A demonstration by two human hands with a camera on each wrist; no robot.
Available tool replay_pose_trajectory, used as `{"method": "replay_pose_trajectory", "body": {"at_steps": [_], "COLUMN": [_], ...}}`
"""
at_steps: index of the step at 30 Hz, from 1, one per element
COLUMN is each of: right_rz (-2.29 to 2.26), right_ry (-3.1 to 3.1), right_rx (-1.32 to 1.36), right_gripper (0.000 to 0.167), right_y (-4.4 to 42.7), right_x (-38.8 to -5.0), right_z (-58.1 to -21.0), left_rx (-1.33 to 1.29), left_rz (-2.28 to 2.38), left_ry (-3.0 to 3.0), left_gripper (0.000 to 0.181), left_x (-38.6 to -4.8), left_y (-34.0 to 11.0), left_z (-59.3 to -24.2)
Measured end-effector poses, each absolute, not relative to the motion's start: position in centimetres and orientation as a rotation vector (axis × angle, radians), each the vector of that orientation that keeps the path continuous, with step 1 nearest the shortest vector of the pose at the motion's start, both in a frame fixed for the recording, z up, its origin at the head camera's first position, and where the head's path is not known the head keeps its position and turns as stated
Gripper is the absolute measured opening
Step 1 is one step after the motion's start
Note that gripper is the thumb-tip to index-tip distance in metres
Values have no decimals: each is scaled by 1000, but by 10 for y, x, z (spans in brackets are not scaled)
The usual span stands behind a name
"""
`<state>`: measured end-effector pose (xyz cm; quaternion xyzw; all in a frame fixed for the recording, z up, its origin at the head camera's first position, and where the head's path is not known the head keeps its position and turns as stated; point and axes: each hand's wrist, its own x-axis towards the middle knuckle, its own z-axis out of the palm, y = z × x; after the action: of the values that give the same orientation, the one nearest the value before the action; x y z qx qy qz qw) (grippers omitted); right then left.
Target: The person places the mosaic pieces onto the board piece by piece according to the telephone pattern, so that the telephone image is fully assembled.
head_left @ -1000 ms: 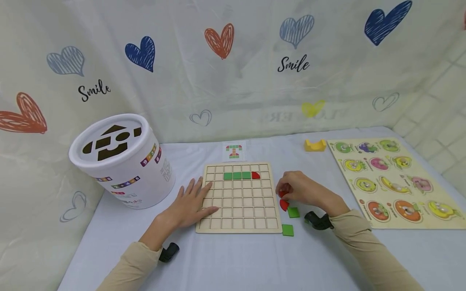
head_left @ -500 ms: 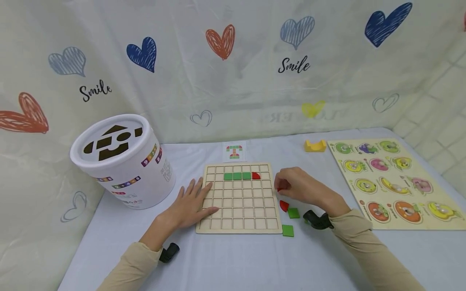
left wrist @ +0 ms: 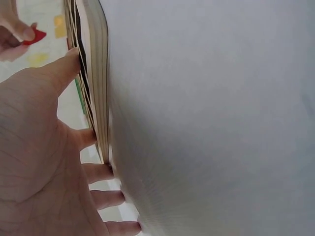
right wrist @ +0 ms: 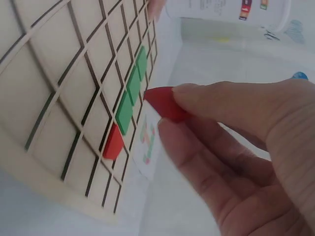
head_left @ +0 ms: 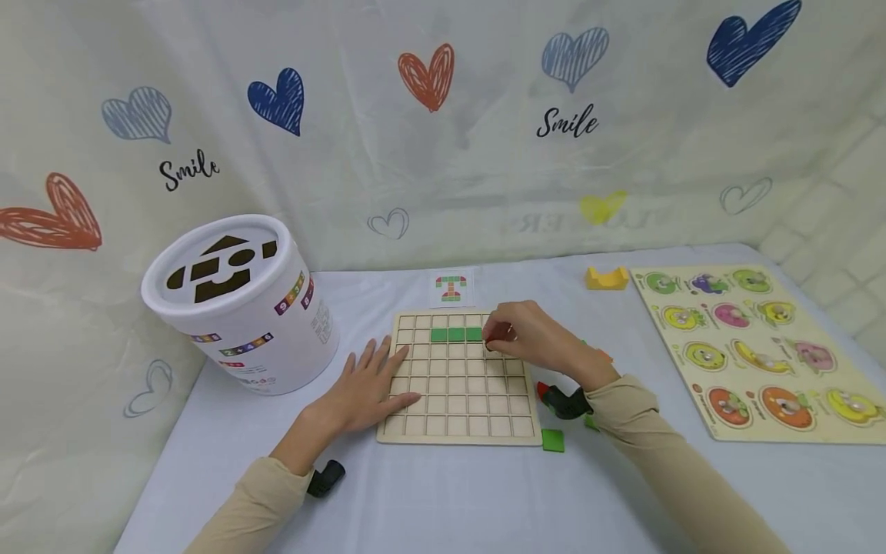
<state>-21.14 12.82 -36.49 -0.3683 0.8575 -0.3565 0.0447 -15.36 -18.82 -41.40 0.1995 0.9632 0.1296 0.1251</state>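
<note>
A light wooden grid board (head_left: 450, 400) lies on the table. Its second row from the back holds a line of green square tiles (head_left: 456, 335), with a red quarter-round tile (right wrist: 113, 141) at the right end, hidden behind the fingers in the head view. Spread flat, my left hand (head_left: 363, 388) rests on the board's left edge, thumb on the grid. Over the board's upper right, my right hand (head_left: 529, 336) pinches another red quarter-round tile (right wrist: 167, 103) between thumb and fingers; the right wrist view shows it raised off the grid.
A picture card (head_left: 451, 288) lies behind the board. Right of it are a green tile (head_left: 553, 440) and a red tile (head_left: 542, 389), partly covered by the wrist camera. A white bucket (head_left: 314, 338), a yellow block (head_left: 607, 279) and a fruit puzzle board (head_left: 751, 378) stand around.
My right hand has moved left from the loose tiles beside the board to above its upper right, carrying a red quarter-round tile. The left hand stays in place.
</note>
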Motion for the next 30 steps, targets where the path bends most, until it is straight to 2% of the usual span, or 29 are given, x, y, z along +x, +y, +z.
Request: {"method": "replay_pose_trajectory", "body": {"at_steps": [13,30], "right_rz": [-1305,-1316], "right_ry": [2503,2519], "right_rx": [-1201,-1097], "right_gripper": [11,14], "right_y": [82,46], "right_x": [-231,-257], "right_z": [-388,-401], "left_rx": [553,554], "left_rz": [329,334], "left_ry": [2788,2781], "left_gripper": [89,89], "left_x": [-158,-156], "left_y": [-187,-185], "left_z": [-411,-409]}}
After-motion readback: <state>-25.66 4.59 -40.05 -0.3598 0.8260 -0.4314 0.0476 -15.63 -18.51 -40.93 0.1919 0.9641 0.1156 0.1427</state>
